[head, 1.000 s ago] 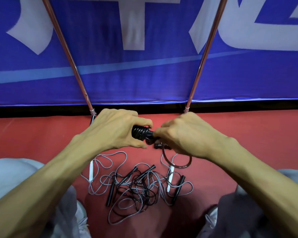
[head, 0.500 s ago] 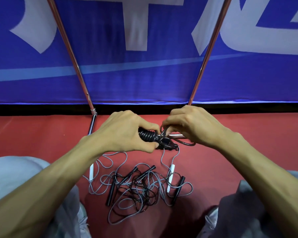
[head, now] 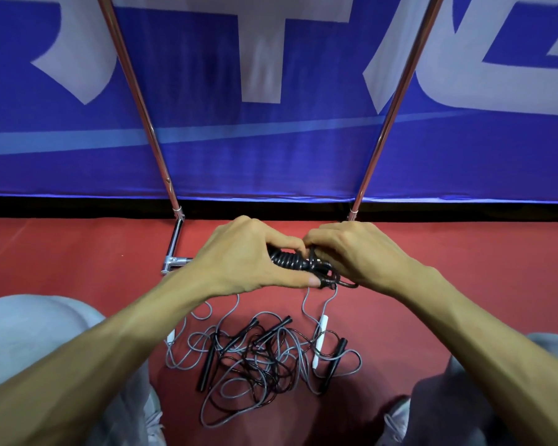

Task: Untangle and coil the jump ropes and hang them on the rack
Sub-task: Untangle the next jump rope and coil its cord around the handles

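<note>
- Winding is nearly done: a second ago a loose loop of cord hung below the right hand (head: 355, 252); now only a short bit of slack shows under it.
- The two hands have drawn close together, knuckles almost touching, above the red floor (head: 78, 252).
- The left hand (head: 248, 255) grips the coiled black rope (head: 285, 261), fingers curled over the top and the thumb pressed underneath.
- The right hand's fingers are curled tight on the bundle's right end, apparently pinching the tail of the cord; the fingertips themselves are hidden.
- My guess is this rope is about ready to hang, once that tail is secured.
- The bundle looks ribbed and glossy, its tight round turns stacked side by side like a spring.
- The remaining tangle (head: 261, 358) lies on the floor below the hands, thin, smooth grey and black cord in overlapping loops.
- A slim white handle (head: 320, 341) and a matte black handle (head: 335, 363) poke out of it.
- The rack (head: 136, 98) stands just beyond the hands, polished metal tubes rising against a blue banner (head: 271, 156); nothing hangs on the part I can see.
</note>
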Demonstrator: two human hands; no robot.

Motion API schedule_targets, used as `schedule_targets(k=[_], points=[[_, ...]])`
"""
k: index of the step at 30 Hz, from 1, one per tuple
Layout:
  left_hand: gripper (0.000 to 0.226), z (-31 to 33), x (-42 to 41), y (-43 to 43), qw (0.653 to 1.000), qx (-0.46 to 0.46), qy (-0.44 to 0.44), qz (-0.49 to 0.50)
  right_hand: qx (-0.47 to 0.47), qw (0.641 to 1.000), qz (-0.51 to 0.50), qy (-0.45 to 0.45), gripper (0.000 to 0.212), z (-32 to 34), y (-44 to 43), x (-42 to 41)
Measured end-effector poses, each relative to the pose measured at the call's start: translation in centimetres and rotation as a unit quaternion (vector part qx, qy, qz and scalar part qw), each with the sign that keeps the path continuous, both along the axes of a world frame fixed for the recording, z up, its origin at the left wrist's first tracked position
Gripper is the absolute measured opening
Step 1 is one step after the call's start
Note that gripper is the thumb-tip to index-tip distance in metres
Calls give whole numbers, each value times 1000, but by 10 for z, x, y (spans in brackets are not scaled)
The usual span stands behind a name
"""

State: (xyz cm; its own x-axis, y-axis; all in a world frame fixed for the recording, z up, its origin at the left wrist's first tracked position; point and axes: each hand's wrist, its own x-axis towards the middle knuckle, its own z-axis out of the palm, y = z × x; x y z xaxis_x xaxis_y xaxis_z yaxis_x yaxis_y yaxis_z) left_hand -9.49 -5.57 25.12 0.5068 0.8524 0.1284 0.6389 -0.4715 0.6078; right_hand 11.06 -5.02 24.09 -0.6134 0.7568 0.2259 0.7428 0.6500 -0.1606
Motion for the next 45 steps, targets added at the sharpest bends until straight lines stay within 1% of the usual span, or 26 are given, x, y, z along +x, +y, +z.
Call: schedule_targets(k=[2,4,5,7,9,10,12,15,17,20,23,25,26,29,31,32,33,34,35,36,37,39,40,42,43,45], points=[[33,4,-1,1,999,-3,-50,-2,0,999,-30,25,15,-3,3,3],[21,10,-4,2,991,-42,-123,-8,0,996,-53,70,28,-4,6,3],[18,12,-4,2,985,-63,-158,-6,-5,993,-56,105,30,-5,6,0],[19,13,-4,0,969,-104,-222,6,-16,984,-52,172,19,-6,4,-8],[11,13,-1,-1,945,-143,-289,46,-25,972,-58,226,6,-8,1,-17],[11,13,0,-1,932,-161,-318,71,-47,966,-64,245,5,-9,0,-20],[23,14,1,0,901,-192,-370,117,-128,949,-66,281,12,-7,-2,-25],[29,14,0,6,863,-208,-423,185,-224,918,-56,323,18,-4,-4,-31],[29,14,-1,11,848,-202,-436,224,-255,902,-68,342,16,-4,-5,-33],[25,11,-2,17,836,-190,-437,274,-297,878,-95,364,14,-6,-6,-36],[22,8,-6,23,825,-182,-433,315,-367,819,-113,426,12,-5,-8,-39],[21,4,-6,27,834,-164,-415,325,-406,792,-112,441,10,-3,-9,-40],[18,1,-6,28,841,-150,-403,328,-422,786,-110,439,11,-2,-10,-40],[13,-7,-7,34,865,-90,-357,339,-468,783,-93,399,28,1,-13,-37],[23,-11,-8,36,888,-36,-300,347,-505,773,-76,376,38,2,-16,-34],[29,-14,-9,37,904,-4,-246,348,-501,791,-76,344,40,2,-18,-33],[33,-17,-9,37,921,24,-183,342,-461,837,-82,284,38,1,-20,-32],[39,-19,-9,37,936,43,-121,328,-385,896,-88,203,32,1,-21,-31],[43,-20,-9,37,949,53,-67,305,-296,943,-85,127,23,-1,-22,-30],[44,-23,-9,37,960,64,-21,272,-221,970,-73,73,15,-2,-22,-28],[43,-25,-8,36,968,82,21,236,-169,983,-57,44,13,-2,-24,-27],[41,-31,-9,34,973,123,91,172,-117,993,-24,8,18,0,-24,-26],[41,-33,-8,33,973,133,115,151,-97,995,-17,-16,17,1,-24,-24],[38,-36,-8,32,973,132,148,121,-47,997,-12,-62,8,7,-24,-21],[37,-38,-7,30,974,124,157,106,-26,997,-14,-77,11,10,-24,-19],[36,-42,-5,29,981,97,154,74,16,995,-24,-92,28,17,-23,-14]])
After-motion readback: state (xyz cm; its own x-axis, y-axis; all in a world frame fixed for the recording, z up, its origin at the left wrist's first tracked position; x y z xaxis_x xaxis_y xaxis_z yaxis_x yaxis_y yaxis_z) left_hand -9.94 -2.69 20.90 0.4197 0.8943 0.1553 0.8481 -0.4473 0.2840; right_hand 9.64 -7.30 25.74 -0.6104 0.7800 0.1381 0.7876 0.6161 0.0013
